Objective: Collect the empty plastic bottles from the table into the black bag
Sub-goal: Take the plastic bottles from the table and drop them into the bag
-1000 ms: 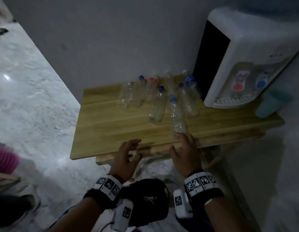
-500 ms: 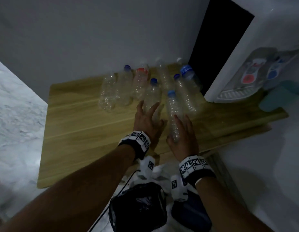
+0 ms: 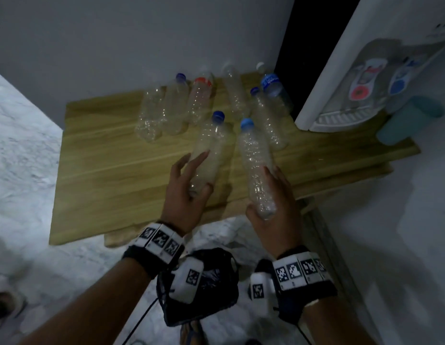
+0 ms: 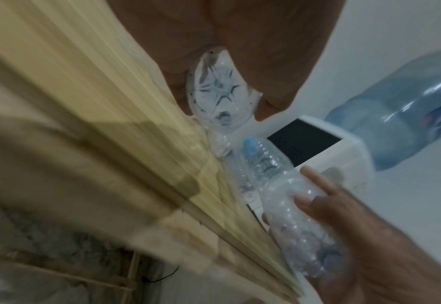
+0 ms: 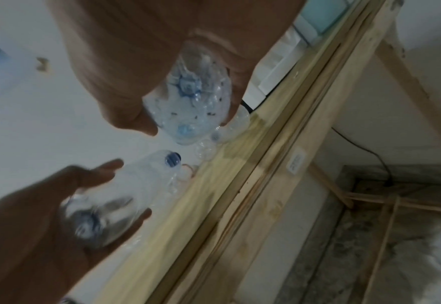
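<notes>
Left grip: the left hand (image 3: 185, 195) is clenched round the lower body of the dark-capped bottle (image 3: 210, 148), thumb on one side, fingers on the other.
Right grip: the right hand (image 3: 273, 210) grasps the light-capped bottle (image 3: 255, 160) near its base; the base shows past the thumb.
Long axis: both held bottles point cap-away from the person, bases toward the wrists, roughly parallel and just beside each other. They appear lifted or tipped off the desk (image 3: 112, 155); contact cannot be confirmed.
Key relation: the black bag (image 3: 211, 295) lies on the floor below the near desk edge, between the two forearms and nearer the left wrist. Judgement: each hand must draw back and down, base first, to reach it.
Bag contents: the opening and interior are not visible; contents cannot be told.
Remaining bottles: a cluster (image 3: 181, 108) lies at the back of the desk against the wall, apart from both hands.
Other container: a teal cup (image 3: 408, 120) stands beside the water dispenser (image 3: 366, 58); its inside is not visible.
</notes>
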{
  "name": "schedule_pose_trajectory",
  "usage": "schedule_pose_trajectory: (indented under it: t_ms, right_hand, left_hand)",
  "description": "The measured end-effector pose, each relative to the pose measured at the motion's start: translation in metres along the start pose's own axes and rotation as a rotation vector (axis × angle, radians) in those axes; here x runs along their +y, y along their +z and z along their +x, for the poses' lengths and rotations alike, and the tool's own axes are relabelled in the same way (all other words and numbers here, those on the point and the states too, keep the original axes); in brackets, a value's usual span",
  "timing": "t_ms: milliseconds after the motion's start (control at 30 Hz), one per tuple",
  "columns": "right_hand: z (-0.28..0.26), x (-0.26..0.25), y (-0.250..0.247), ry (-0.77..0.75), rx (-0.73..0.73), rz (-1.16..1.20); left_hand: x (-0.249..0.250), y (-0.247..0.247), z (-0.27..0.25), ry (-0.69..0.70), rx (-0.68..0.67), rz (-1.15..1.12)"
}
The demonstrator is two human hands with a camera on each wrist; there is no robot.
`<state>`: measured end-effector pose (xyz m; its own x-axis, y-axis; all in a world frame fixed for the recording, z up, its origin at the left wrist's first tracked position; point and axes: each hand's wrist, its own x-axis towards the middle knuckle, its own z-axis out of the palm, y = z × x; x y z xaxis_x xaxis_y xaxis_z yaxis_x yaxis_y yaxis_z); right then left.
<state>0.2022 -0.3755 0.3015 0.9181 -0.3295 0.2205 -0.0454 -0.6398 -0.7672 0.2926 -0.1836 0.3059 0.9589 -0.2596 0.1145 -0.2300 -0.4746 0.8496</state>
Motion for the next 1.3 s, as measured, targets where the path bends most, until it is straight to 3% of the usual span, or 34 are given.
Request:
schedule_pose_trajectory:
  t_ms: [133,300,433,500,600,700,800,967,1133,1300]
  right_hand:
    - [-0.061,0.003,-0.031,-0.029,-0.092,0.12]
    - [-0.155,0.021,-0.059,-0.011,-0.222,0.249]
    - [-0.212,0.058,-0.044,0.075,-0.299,0.239]
    - [-0.23,0.081,-0.019,0.202,-0.384,0.222]
    - [-0.248,0.123,0.039,0.435,-0.562,0.166]
    - [-0.256,0.159,0.101,0.562,-0.685,0.113]
    - [-0.256,0.184,0.155,0.59,-0.76,0.02]
    - [-0.256,0.216,0.227,0.588,-0.766,-0.058]
    - [-0.263,0.239,0.259,0.613,-0.791,-0.098]
    - [-0.27,0.237,0.246,0.621,-0.771,-0.116]
  left_hand:
    - [0.014,-0.02,-0.089,-0.063,0.037,-0.165]
    - [0.032,-0.024,-0.223,-0.236,0.077,-0.26]
    - [0.015,0.0,-0.307,-0.407,0.07,-0.29]
    - [-0.01,0.018,-0.331,-0.525,0.064,-0.264]
    - [-0.066,0.05,-0.348,-0.661,0.028,-0.16]
    - [-0.131,0.083,-0.348,-0.753,-0.027,-0.028]
    - [-0.197,0.113,-0.341,-0.814,-0.095,0.065]
    - [-0.285,0.155,-0.327,-0.852,-0.122,0.112]
    - [-0.328,0.178,-0.324,-0.882,-0.18,0.105]
    - [-0.324,0.178,-0.322,-0.908,-0.217,0.105]
